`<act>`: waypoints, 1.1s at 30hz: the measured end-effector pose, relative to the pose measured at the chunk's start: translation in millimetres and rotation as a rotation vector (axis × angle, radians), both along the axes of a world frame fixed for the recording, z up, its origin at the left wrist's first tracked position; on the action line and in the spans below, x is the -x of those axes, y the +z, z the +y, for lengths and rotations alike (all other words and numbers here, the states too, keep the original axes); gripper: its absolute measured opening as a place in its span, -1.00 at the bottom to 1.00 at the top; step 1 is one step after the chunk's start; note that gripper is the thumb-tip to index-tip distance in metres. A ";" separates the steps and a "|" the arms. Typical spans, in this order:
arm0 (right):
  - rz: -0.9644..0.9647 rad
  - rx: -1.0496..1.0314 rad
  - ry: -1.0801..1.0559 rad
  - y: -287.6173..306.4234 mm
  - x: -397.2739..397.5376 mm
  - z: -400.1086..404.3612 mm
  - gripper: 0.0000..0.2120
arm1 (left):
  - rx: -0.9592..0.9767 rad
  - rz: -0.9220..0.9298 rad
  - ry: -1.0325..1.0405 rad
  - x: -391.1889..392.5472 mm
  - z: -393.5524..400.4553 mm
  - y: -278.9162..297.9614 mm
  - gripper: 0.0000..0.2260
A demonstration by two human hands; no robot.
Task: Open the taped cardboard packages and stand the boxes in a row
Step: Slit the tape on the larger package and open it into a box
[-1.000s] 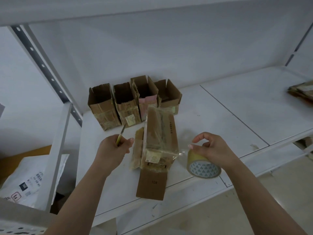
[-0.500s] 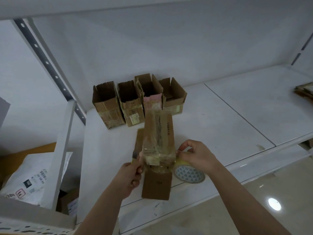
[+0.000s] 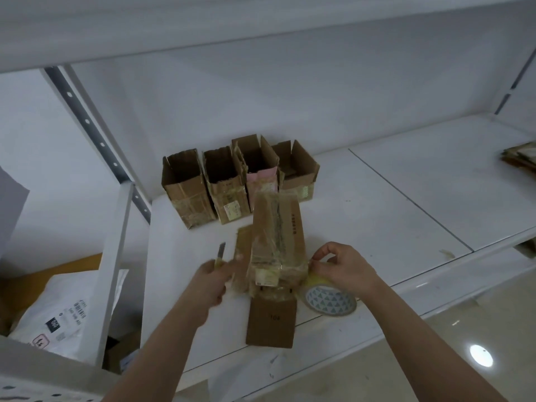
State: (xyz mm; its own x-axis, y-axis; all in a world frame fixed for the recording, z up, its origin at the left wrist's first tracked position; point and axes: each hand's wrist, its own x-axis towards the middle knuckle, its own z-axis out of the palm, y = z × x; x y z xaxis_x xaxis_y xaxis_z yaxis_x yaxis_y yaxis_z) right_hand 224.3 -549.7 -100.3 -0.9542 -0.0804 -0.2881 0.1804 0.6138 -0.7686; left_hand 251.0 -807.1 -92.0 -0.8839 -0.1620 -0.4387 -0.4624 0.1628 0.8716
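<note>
At frame centre, the left hand (image 3: 213, 281) gripped a utility knife (image 3: 221, 253) beside the taped package (image 3: 277, 245), while the right hand (image 3: 339, 266) pinched tape from the roll (image 3: 330, 300).

left hand (image 3: 213, 281) gripping knife (image 3: 221, 252), right hand (image 3: 340, 266) pinching tape roll (image 3: 329, 297) beside taped package (image 3: 277, 245)
</note>
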 end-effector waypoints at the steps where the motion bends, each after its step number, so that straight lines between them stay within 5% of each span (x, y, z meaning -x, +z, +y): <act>1: 0.000 -0.001 -0.002 0.3 0.2 0.4 -0.80 | 0.078 0.086 -0.053 4.4 1.1 12.7 -0.74; 6: -0.022 0.017 0.004 -2.5 1.8 -0.1 -0.82 | 0.310 0.453 -0.441 24.7 37.1 71.2 -0.63; 12: -0.034 0.010 0.028 -6.1 3.5 2.3 -0.83 | 0.220 0.365 -0.747 37.2 84.2 62.4 -0.70; 22: -0.154 0.448 0.062 -1.5 -9.2 10.8 -0.63 | 0.157 0.364 -0.663 40.0 61.6 32.9 -0.63; 33: -0.160 0.121 0.163 6.2 6.1 17.3 -0.79 | 0.183 0.273 -0.649 39.3 64.7 37.8 -0.66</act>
State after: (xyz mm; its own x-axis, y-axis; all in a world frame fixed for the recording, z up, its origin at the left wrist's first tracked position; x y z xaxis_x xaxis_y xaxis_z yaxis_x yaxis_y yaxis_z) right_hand 218.1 -532.4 -94.1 -0.8690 -0.2723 -0.4132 0.2120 0.5496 -0.8081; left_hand 211.8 -742.4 -54.1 -0.9010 0.3823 -0.2051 0.0065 0.4845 0.8748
